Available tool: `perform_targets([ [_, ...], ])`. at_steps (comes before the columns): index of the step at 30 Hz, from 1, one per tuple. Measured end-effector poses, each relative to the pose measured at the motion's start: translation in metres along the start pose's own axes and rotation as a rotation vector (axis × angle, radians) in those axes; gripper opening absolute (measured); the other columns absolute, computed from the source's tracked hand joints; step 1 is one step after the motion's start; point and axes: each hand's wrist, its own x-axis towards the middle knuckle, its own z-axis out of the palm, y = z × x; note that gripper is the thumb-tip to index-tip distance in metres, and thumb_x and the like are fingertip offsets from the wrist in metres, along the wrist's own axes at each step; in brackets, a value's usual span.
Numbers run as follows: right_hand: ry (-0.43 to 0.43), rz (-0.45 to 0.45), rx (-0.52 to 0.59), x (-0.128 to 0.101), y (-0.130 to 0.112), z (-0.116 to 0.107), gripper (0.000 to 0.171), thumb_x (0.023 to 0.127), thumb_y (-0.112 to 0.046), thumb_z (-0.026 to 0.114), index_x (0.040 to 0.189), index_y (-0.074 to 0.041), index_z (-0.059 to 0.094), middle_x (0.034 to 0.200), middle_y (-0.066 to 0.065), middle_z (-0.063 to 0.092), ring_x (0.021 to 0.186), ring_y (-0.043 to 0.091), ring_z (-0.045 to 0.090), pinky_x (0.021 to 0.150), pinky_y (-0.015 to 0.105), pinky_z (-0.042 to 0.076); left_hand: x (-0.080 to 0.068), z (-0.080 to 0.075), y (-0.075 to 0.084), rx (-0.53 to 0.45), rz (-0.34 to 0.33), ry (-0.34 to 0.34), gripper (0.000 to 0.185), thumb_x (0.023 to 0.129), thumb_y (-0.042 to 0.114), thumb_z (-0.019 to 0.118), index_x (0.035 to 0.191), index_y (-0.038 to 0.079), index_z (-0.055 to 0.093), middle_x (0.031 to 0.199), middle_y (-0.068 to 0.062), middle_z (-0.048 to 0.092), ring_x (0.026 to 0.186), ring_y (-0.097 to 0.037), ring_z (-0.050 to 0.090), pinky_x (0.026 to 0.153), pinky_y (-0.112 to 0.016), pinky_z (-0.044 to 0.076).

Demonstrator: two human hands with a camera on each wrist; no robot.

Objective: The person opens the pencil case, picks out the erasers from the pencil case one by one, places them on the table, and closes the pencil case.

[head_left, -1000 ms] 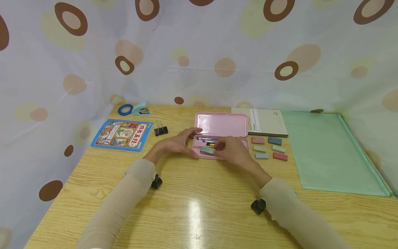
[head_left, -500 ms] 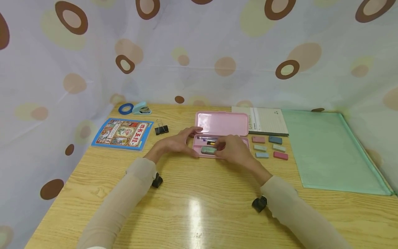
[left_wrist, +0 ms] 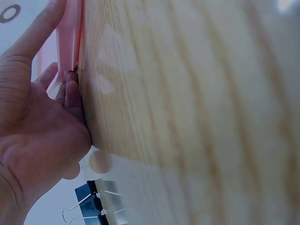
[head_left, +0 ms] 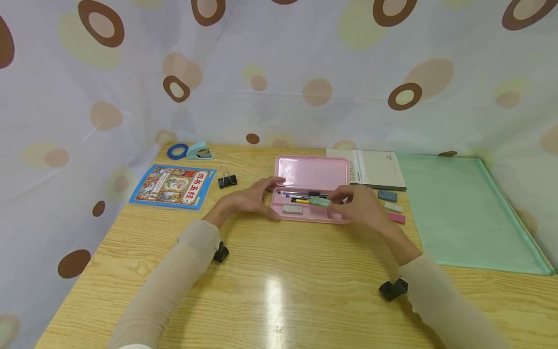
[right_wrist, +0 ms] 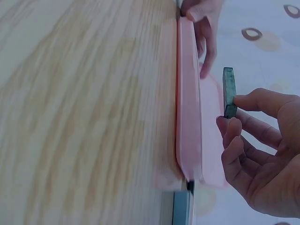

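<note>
Pinching a green eraser (head_left: 321, 202) over the pink case (head_left: 311, 172) (lid open), right hand (head_left: 359, 206); left hand (head_left: 248, 199), fingers relaxed, steadies its nine o'clock end.

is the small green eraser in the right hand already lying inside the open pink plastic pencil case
No, the right hand pinches the green eraser clear above the pink pencil case.

A makeshift study desk set up for recording: a pale wooden table (head_left: 279, 291) screened by a spotted white curtain (head_left: 279, 72), with a lined notebook (head_left: 377, 167), blue picture book (head_left: 172, 185) and green mesh folder (head_left: 462, 208).
</note>
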Motion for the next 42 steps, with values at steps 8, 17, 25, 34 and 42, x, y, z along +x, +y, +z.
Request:
perform_targets([
  [8,0.027,0.060,-0.001,-0.025,0.021,-0.032,0.028,0.096,-0.025,0.076,0.120,-0.009,0.076,0.108,0.011,0.075,0.085,0.024,0.064,0.069,0.034,0.055,0.000,0.000,0.000,0.008,-0.002,0.007,0.104,0.079,0.028,0.092,0.162,0.030,0.028,0.154,-0.005,0.037,0.142,-0.024,0.034,0.124,-0.048,0.026],
  [17,-0.001,0.110,-0.045,-0.051,0.043,-0.054,0.025,0.100,-0.026,0.071,0.118,-0.010,0.074,0.112,0.013,0.072,0.081,0.025,0.069,0.062,0.033,0.056,0.000,-0.001,-0.001,0.007,0.004,0.011,0.104,0.079,0.028,0.092,0.162,0.031,0.028,0.154,-0.006,0.037,0.142,-0.026,0.034,0.123,-0.050,0.027],
  [25,-0.047,0.110,-0.104,-0.068,0.057,-0.057,0.022,0.098,-0.024,0.074,0.115,-0.010,0.076,0.107,0.007,0.074,0.093,0.019,0.067,0.071,0.032,0.054,-0.001,0.001,-0.002,0.005,0.008,0.007,0.104,0.079,0.027,0.092,0.162,0.029,0.029,0.153,-0.006,0.037,0.141,-0.025,0.035,0.123,-0.048,0.028],
  [34,-0.078,0.086,-0.071,-0.075,0.062,-0.054,0.020,0.098,-0.021,0.073,0.112,-0.007,0.075,0.097,0.003,0.072,0.077,0.016,0.064,0.067,0.030,0.052,-0.001,0.001,0.000,0.013,0.010,0.005,0.103,0.079,0.028,0.092,0.162,0.029,0.029,0.154,-0.006,0.036,0.142,-0.025,0.034,0.123,-0.048,0.028],
  [42,-0.091,0.082,-0.079,-0.075,0.061,-0.057,0.021,0.099,-0.023,0.073,0.114,-0.008,0.074,0.100,0.005,0.073,0.078,0.017,0.064,0.064,0.030,0.052,-0.001,0.001,0.001,0.005,0.019,0.002,0.104,0.080,0.027,0.092,0.162,0.028,0.029,0.155,-0.005,0.037,0.142,-0.025,0.035,0.123,-0.047,0.029],
])
